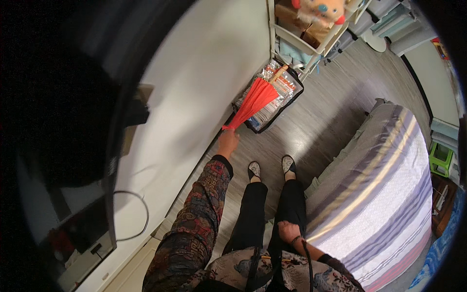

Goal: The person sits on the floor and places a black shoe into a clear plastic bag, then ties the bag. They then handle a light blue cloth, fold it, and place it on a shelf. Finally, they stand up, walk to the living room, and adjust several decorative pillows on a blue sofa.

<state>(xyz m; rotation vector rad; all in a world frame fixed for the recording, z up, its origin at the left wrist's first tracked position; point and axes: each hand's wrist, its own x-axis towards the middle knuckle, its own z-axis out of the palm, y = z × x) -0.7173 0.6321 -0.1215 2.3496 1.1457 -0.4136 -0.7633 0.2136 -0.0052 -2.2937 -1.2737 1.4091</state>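
Observation:
My left hand [228, 141] reaches forward and grips one end of a folded red umbrella [254, 98]. The umbrella slants away from me, its wooden handle [279, 73] at the far end. Below it on the floor stands a clear storage bag [282, 109] with black trim, filled with plastic-wrapped items whose kind I cannot make out. Down by my right thigh, my right hand [289, 231] is curled into a loose fist, with nothing visible in it. A dark band circles that wrist.
A white wall [204, 73] runs along the left, a television [73, 204] nearer me. A shelf rack [295, 38] bearing a plush toy [323, 11] stands beyond the bag. On the right is a bed with a striped cover [375, 197]. A green stool [440, 158] sits farther right.

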